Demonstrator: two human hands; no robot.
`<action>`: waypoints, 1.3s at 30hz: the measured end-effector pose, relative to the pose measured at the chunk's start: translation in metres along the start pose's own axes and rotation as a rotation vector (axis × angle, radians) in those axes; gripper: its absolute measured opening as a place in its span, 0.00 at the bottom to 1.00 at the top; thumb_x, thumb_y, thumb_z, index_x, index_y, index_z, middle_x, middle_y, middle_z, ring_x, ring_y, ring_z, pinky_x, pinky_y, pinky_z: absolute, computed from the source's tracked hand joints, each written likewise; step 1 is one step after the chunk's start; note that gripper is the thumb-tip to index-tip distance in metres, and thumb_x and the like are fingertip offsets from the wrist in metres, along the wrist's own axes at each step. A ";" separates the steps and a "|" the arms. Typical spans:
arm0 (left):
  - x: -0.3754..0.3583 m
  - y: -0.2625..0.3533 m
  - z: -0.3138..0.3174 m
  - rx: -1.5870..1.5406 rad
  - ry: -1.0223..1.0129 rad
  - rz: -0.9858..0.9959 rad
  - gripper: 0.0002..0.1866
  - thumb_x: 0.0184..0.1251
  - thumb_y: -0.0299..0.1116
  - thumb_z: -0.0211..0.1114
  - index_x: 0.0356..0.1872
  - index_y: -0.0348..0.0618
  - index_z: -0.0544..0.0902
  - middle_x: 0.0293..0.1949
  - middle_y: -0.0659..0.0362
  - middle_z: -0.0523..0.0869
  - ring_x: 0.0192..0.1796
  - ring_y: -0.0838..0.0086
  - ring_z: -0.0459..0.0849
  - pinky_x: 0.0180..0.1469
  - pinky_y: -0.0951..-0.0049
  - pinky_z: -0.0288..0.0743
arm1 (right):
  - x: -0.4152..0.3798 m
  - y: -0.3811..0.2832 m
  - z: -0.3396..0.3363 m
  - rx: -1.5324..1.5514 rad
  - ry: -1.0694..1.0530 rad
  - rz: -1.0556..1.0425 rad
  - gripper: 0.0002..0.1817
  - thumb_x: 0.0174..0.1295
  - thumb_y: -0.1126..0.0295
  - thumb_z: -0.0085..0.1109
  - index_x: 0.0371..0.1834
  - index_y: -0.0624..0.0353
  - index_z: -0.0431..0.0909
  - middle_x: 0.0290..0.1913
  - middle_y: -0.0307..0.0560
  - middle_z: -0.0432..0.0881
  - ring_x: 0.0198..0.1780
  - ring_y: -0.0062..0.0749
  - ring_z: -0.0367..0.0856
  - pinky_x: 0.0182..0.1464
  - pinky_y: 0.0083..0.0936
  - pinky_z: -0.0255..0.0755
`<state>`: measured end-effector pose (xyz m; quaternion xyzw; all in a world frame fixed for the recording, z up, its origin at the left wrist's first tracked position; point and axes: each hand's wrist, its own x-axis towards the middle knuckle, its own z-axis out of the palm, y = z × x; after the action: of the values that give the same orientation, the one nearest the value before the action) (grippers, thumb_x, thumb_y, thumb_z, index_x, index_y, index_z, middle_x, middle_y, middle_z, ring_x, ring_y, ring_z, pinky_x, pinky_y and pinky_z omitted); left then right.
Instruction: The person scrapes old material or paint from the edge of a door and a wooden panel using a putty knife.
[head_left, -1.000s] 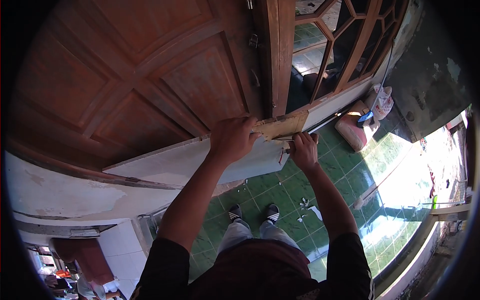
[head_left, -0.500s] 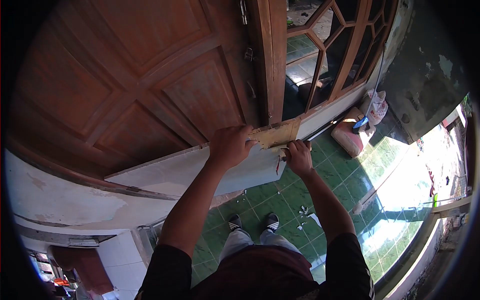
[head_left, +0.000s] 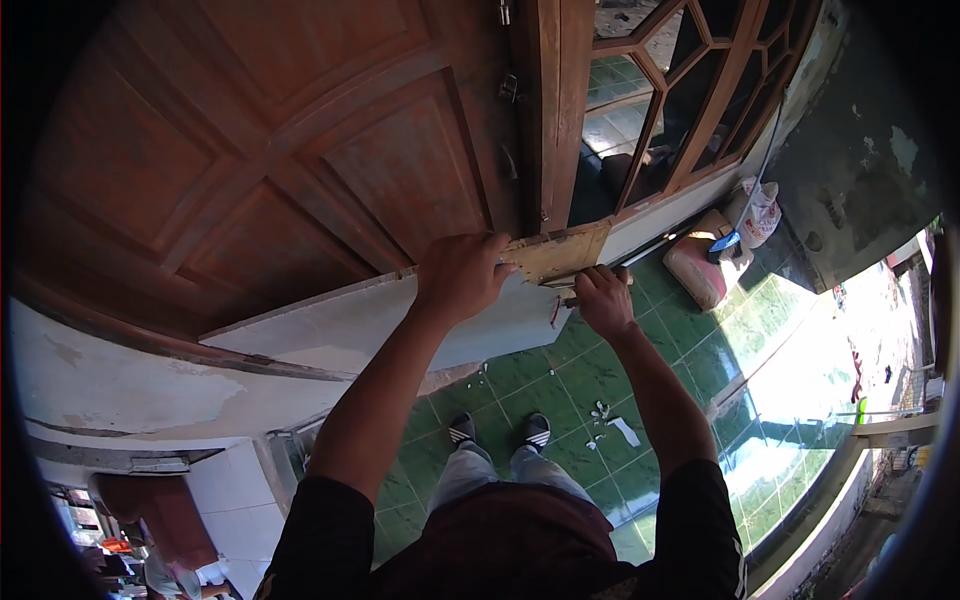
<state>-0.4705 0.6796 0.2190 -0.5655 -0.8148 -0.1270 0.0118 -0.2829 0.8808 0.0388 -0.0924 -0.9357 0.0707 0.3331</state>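
Observation:
A long white board (head_left: 370, 325) stands on edge in front of me, along the foot of the brown door. Near its right end the white surface is gone, leaving a bare tan patch (head_left: 550, 255). My left hand (head_left: 462, 275) grips the board's upper edge just left of that patch, fingers over the top. Closed at the patch's lower right, my right hand (head_left: 603, 300) holds a small hand tool (head_left: 570, 298), mostly covered by the fingers. Its kind cannot be made out. A small red piece (head_left: 555, 314) shows below it, against the board.
The brown panelled door (head_left: 390, 170) and a wood-framed window (head_left: 660, 100) rise ahead. White scraps (head_left: 622, 431) lie on the green tiled floor (head_left: 490, 400) near my feet. At right are sacks (head_left: 705, 265) and a blue brush (head_left: 724, 242). Another person (head_left: 170, 575) is partly visible at lower left.
The view has shifted slightly. My right hand has moved slightly up along the bare patch with the tool. The left hand keeps its hold on the board's edge.

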 end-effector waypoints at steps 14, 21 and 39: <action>0.002 -0.003 0.005 0.001 0.049 0.011 0.21 0.70 0.48 0.78 0.55 0.45 0.89 0.41 0.52 0.95 0.45 0.52 0.94 0.49 0.50 0.85 | 0.003 0.005 -0.006 -0.015 -0.080 0.004 0.10 0.58 0.72 0.73 0.37 0.51 0.78 0.40 0.39 0.85 0.47 0.39 0.85 0.52 0.46 0.68; 0.002 -0.002 0.001 -0.020 0.084 0.038 0.18 0.70 0.45 0.77 0.49 0.43 0.86 0.41 0.53 0.94 0.46 0.53 0.94 0.49 0.50 0.85 | 0.005 -0.008 0.007 0.119 0.128 0.143 0.11 0.57 0.72 0.73 0.36 0.51 0.78 0.37 0.40 0.83 0.45 0.40 0.84 0.50 0.46 0.68; -0.051 0.002 0.045 -0.226 0.545 0.275 0.21 0.66 0.34 0.82 0.57 0.41 0.87 0.54 0.52 0.89 0.56 0.50 0.88 0.60 0.53 0.81 | -0.060 -0.089 0.019 1.215 0.146 0.811 0.13 0.87 0.69 0.53 0.68 0.58 0.74 0.46 0.45 0.82 0.48 0.31 0.80 0.59 0.33 0.72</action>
<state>-0.4444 0.6429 0.1678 -0.6132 -0.6783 -0.3608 0.1837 -0.2612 0.7793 0.0048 -0.2347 -0.5990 0.6885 0.3348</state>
